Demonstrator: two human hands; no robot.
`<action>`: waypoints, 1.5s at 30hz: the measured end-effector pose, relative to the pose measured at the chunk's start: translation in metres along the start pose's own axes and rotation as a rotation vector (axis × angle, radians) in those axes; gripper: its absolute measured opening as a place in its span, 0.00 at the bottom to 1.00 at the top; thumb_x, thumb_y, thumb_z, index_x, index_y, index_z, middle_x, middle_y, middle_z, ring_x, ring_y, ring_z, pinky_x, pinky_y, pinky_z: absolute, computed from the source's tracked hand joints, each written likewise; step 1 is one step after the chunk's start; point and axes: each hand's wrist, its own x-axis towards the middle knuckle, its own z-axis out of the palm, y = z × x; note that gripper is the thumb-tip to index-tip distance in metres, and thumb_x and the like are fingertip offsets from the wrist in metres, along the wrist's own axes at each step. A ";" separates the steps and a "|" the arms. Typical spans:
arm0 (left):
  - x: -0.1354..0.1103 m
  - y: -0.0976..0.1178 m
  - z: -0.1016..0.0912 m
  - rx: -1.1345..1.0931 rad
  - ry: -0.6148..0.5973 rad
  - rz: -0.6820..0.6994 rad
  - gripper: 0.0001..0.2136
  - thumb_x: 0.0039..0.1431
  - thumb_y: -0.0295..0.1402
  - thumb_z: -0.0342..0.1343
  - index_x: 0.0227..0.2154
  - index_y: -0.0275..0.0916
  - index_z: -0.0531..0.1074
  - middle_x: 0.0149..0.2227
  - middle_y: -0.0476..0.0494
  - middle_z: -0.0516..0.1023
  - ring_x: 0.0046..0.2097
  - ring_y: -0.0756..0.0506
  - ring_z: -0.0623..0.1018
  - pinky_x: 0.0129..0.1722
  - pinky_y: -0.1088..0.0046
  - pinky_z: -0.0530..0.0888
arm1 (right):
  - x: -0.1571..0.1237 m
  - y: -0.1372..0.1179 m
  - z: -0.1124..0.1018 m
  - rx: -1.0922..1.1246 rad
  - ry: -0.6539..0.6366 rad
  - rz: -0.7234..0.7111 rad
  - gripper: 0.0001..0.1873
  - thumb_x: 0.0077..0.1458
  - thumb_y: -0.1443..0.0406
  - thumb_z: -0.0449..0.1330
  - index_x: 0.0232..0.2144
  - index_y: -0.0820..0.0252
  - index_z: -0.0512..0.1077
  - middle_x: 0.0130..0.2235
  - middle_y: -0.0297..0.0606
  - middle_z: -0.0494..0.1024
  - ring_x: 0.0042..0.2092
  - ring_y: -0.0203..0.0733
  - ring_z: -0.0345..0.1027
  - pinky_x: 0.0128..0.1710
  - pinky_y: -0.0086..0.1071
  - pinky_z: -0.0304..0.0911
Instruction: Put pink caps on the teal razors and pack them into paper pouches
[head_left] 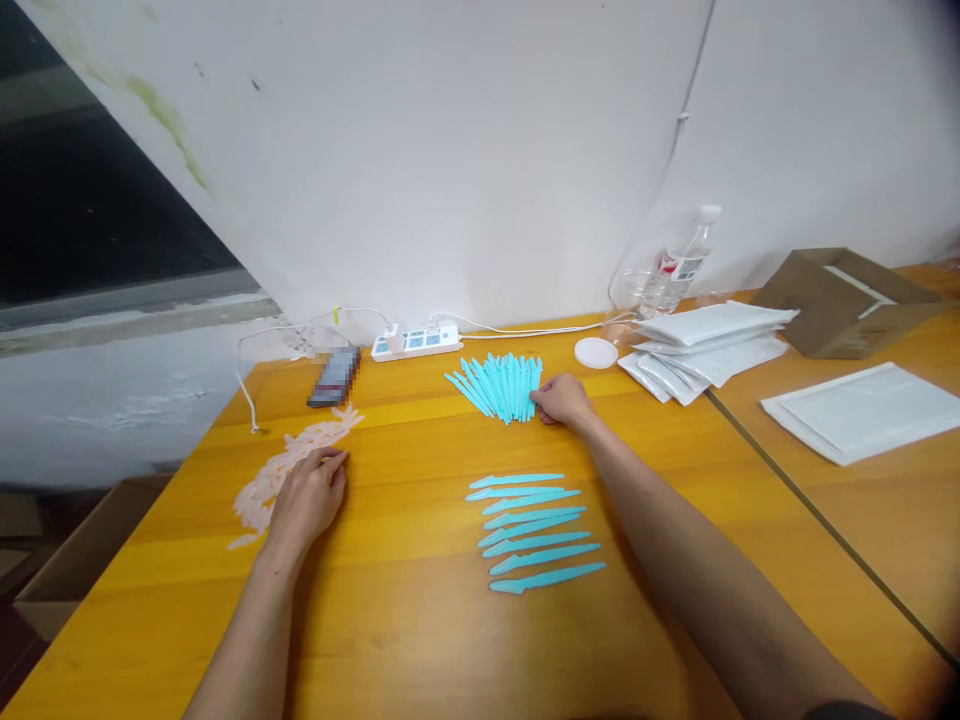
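Note:
My right hand [561,400] is at the right end of a fanned pile of light-blue eyebrow razors [504,388], its thumb and forefinger closed on the outermost one. Nearer to me lies a loose column of several more blue razors [544,545], side by side with their angled heads to the left. On the left, small pale-pink plastic pieces [262,490], perhaps blade covers, lie in a long heap. My left hand [309,495] rests at the heap's right side, fingers curled together. Whatever they may hold is hidden.
Along the wall are a blurred phone [334,377], a white power strip [417,342] with cables, and a round white lid [596,352]. Farther right stand a plastic bottle [686,262], stacked white packets [705,340], an open cardboard box [840,305] and another white packet [870,412].

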 end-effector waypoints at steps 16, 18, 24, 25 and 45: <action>-0.007 -0.030 -0.028 -0.077 -0.260 -0.257 0.20 0.62 0.50 0.49 0.44 0.50 0.81 0.53 0.46 0.80 0.51 0.36 0.79 0.46 0.64 0.74 | -0.071 0.058 -0.046 0.476 -0.632 -0.137 0.21 0.53 0.49 0.64 0.33 0.61 0.69 0.18 0.23 0.59 0.20 0.28 0.46 0.19 0.26 0.41; -0.007 -0.023 -0.029 -0.032 -0.259 -0.259 0.19 0.63 0.48 0.48 0.44 0.49 0.82 0.52 0.44 0.80 0.51 0.35 0.78 0.45 0.62 0.73 | -0.071 0.059 -0.042 0.414 -0.673 -0.133 0.21 0.54 0.48 0.63 0.33 0.61 0.69 0.19 0.23 0.59 0.20 0.28 0.44 0.19 0.26 0.38; -0.004 0.019 -0.033 -0.327 -0.107 -0.178 0.18 0.63 0.47 0.50 0.40 0.42 0.79 0.44 0.39 0.82 0.46 0.37 0.79 0.48 0.62 0.73 | -0.072 0.054 -0.039 0.298 -0.653 -0.140 0.22 0.57 0.47 0.60 0.34 0.60 0.68 0.20 0.22 0.58 0.20 0.28 0.44 0.18 0.27 0.39; -0.002 0.034 -0.033 -0.479 -0.099 -0.197 0.19 0.62 0.50 0.52 0.41 0.41 0.78 0.41 0.40 0.83 0.44 0.39 0.80 0.46 0.64 0.74 | -0.073 0.053 -0.038 0.293 -0.656 -0.147 0.22 0.57 0.47 0.60 0.34 0.60 0.68 0.20 0.22 0.58 0.20 0.28 0.44 0.18 0.27 0.39; 0.010 0.167 -0.006 -1.463 -0.299 -0.291 0.19 0.56 0.49 0.63 0.32 0.34 0.78 0.26 0.47 0.77 0.26 0.52 0.73 0.30 0.77 0.71 | -0.090 0.033 -0.028 0.292 -0.720 -0.204 0.25 0.57 0.44 0.60 0.36 0.61 0.70 0.21 0.23 0.58 0.21 0.28 0.45 0.20 0.27 0.41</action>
